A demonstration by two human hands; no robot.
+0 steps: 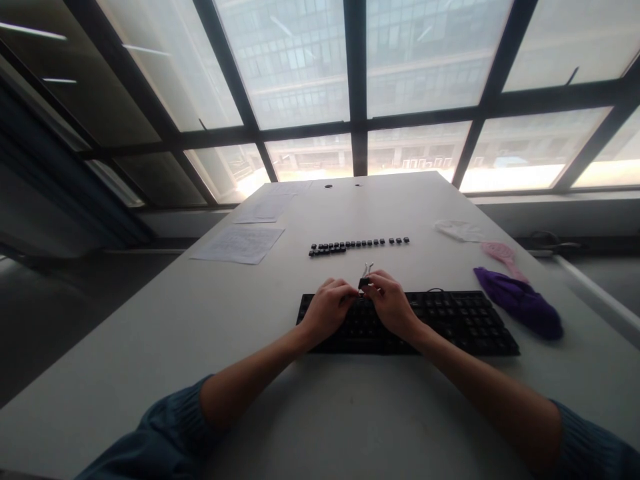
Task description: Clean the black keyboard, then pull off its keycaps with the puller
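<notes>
Step in hand: as I read it, a single dark keycap (364,283) is being handled at the tip of a keycap puller (368,269), just above the top rows of the keyboard (450,320)
Left hand (327,308): fingers curled, tips at the keycap; I cannot tell whether they actually pinch it
Right hand (393,303): closed in a fingertip pinch on the keycap puller, whose thin metal loops stick up past the knuckles
Next move calls for: a light, steady pinch from both sides, since the cap is small, smooth plastic and could slip
Keyboard: long, flat, black, matte, lying square on the tabletop (350,413), cable at its back edge
Loose keycaps (357,245): small black squares in a neat row beyond the hands, well apart from the keyboard
Tabletop: pale, smooth, matte
Right side: crumpled purple cloth (520,303), soft; pink brush (503,257) just beyond it
Left side: printed paper sheets (243,243), flat
</notes>
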